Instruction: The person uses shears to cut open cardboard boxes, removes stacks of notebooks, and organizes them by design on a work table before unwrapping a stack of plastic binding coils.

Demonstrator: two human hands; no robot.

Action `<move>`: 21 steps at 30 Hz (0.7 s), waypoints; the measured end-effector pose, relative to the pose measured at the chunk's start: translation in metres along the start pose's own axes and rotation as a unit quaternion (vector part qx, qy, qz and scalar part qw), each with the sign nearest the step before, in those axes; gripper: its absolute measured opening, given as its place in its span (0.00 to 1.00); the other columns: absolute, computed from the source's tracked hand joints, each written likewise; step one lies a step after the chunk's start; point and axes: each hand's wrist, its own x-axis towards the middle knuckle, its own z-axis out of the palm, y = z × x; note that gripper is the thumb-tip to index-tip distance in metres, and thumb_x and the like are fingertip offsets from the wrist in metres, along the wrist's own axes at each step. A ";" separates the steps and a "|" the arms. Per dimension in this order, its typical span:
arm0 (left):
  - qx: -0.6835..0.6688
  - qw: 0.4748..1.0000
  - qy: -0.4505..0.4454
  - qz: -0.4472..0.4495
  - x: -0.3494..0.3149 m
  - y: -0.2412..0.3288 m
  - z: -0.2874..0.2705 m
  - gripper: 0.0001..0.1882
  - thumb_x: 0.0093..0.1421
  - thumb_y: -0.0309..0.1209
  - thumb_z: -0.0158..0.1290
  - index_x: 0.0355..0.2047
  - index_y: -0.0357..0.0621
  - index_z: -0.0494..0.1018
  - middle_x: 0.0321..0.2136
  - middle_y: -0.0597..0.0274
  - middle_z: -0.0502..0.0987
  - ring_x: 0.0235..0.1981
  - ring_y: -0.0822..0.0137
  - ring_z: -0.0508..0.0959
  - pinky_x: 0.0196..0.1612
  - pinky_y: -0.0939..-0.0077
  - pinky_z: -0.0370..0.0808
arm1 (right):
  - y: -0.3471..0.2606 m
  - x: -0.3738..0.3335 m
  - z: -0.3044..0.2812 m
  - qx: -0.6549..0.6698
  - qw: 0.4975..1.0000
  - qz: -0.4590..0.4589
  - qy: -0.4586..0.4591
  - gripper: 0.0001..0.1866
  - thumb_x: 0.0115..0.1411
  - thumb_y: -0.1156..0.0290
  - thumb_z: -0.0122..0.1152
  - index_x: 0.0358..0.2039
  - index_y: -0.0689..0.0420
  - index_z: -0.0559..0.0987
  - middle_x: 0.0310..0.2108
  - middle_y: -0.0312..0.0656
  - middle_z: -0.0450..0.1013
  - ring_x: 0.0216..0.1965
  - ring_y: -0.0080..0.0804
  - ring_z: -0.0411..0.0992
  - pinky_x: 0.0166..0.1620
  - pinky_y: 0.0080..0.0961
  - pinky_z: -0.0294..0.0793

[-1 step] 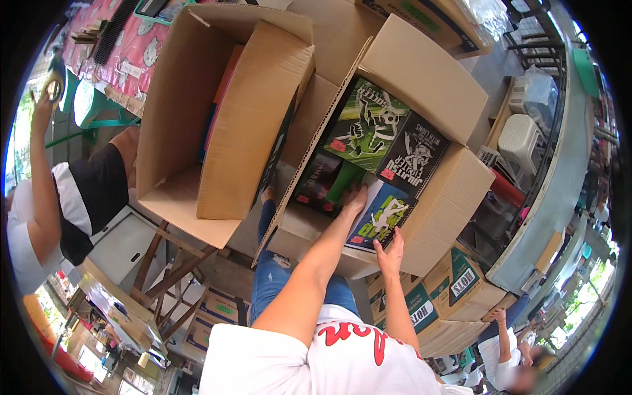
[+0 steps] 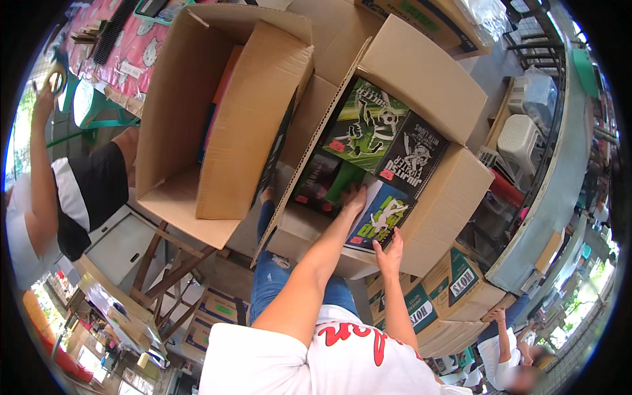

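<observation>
An open cardboard box (image 2: 454, 178) in front of me holds spiral notebooks in several piles. A green notebook with a soccer picture (image 2: 368, 125) lies at the far left, beside a black one with a fighter (image 2: 419, 148). Nearest me is a stack of blue notebooks (image 2: 380, 220), with pale page edges along its left side. My left hand (image 2: 355, 199) grips that left side; its fingertips are partly hidden. With its fingers bent, my right hand (image 2: 390, 253) holds the stack's near right corner. Darker notebooks (image 2: 321, 184) lie lower in the box, left of my left hand.
A second open box (image 2: 257, 125) stands close on the left with coloured items inside. Stacked cartons (image 2: 461, 283) sit at lower right, beside a long grey ledge (image 2: 530, 230). At far left, a person's raised hand (image 2: 45, 99) holds a tape roll (image 2: 59, 78).
The other person's raised hand with the tape roll has shifted slightly at the far left. My hands and the blue notebooks stay in place.
</observation>
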 end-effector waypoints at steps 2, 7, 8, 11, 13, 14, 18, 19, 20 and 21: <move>0.008 1.000 0.015 -0.016 -0.010 0.003 0.005 0.39 0.60 0.57 0.32 0.68 0.55 0.44 0.66 0.38 0.47 0.67 0.41 0.46 0.67 0.54 0.46 | 0.001 -0.002 0.001 0.004 1.000 -0.001 0.002 0.41 0.48 0.71 0.67 0.60 0.66 0.58 0.59 0.60 0.58 0.62 0.54 0.56 0.64 0.38 0.55; 0.014 0.997 0.054 -0.046 -0.001 -0.009 0.005 0.40 0.60 0.58 0.32 0.68 0.53 0.43 0.66 0.39 0.47 0.68 0.40 0.43 0.67 0.53 0.46 | -0.015 -0.003 0.001 -0.027 0.999 -0.036 0.005 0.40 0.49 0.71 0.67 0.61 0.66 0.58 0.60 0.60 0.56 0.62 0.55 0.55 0.64 0.39 0.55; 0.000 1.000 0.019 -0.006 -0.002 -0.010 0.000 0.43 0.60 0.61 0.31 0.68 0.50 0.42 0.66 0.40 0.46 0.68 0.41 0.42 0.67 0.54 0.45 | -0.014 -0.002 0.001 -0.020 0.999 -0.030 0.004 0.40 0.50 0.71 0.66 0.61 0.66 0.58 0.60 0.61 0.56 0.62 0.55 0.55 0.64 0.39 0.55; -0.053 0.994 -0.082 0.055 -0.015 -0.019 -0.015 0.48 0.57 0.64 0.35 0.68 0.45 0.40 0.67 0.42 0.44 0.69 0.45 0.40 0.68 0.57 0.44 | -0.013 -0.001 0.004 -0.001 1.000 -0.013 0.019 0.41 0.51 0.70 0.66 0.62 0.64 0.57 0.60 0.61 0.55 0.62 0.56 0.54 0.64 0.39 0.55; -0.136 0.964 -0.207 0.092 -0.031 -0.033 -0.027 0.54 0.54 0.65 0.43 0.68 0.42 0.38 0.68 0.44 0.42 0.69 0.50 0.39 0.68 0.62 0.42 | -0.011 -0.003 0.008 -0.013 0.999 0.001 0.033 0.42 0.51 0.68 0.66 0.63 0.63 0.57 0.61 0.61 0.54 0.62 0.56 0.54 0.64 0.39 0.55; -0.178 0.940 -0.269 0.109 -0.037 -0.039 -0.031 0.57 0.52 0.66 0.47 0.68 0.41 0.36 0.68 0.45 0.41 0.69 0.53 0.38 0.68 0.65 0.41 | -0.010 -0.004 0.010 -0.029 0.999 0.009 0.041 0.42 0.51 0.67 0.66 0.64 0.62 0.56 0.61 0.62 0.53 0.62 0.56 0.54 0.63 0.40 0.56; -0.009 0.914 -0.092 0.395 -0.026 -0.059 -0.014 0.71 0.37 0.54 0.69 0.67 0.37 0.32 0.68 0.44 0.39 0.69 0.57 0.39 0.68 0.69 0.41 | -0.022 0.000 0.017 -0.040 0.998 0.010 0.056 0.43 0.52 0.64 0.66 0.64 0.61 0.56 0.61 0.61 0.50 0.62 0.57 0.54 0.63 0.40 0.56; -0.001 0.925 -0.067 0.374 -0.027 -0.049 -0.009 0.79 0.26 0.50 0.73 0.67 0.36 0.30 0.67 0.39 0.38 0.70 0.54 0.37 0.68 0.65 0.41 | -0.021 0.000 0.017 -0.043 0.998 0.021 0.041 0.43 0.52 0.64 0.66 0.64 0.62 0.57 0.62 0.61 0.49 0.62 0.57 0.54 0.63 0.40 0.56; -0.063 0.929 -0.044 0.362 -0.030 -0.042 -0.008 0.75 0.28 0.43 0.73 0.67 0.36 0.33 0.66 0.41 0.48 0.67 0.54 0.49 0.67 0.68 0.49 | -0.021 0.000 0.017 -0.046 0.998 0.031 0.025 0.43 0.51 0.64 0.66 0.64 0.62 0.57 0.62 0.61 0.48 0.62 0.57 0.53 0.63 0.41 0.56; -0.118 0.939 -0.065 0.317 -0.036 -0.039 -0.010 0.72 0.28 0.40 0.72 0.67 0.36 0.36 0.63 0.42 0.52 0.65 0.54 0.55 0.65 0.68 0.53 | -0.019 0.002 0.013 -0.028 0.999 0.045 0.001 0.45 0.51 0.63 0.67 0.64 0.63 0.54 0.62 0.61 0.48 0.63 0.57 0.53 0.63 0.41 0.55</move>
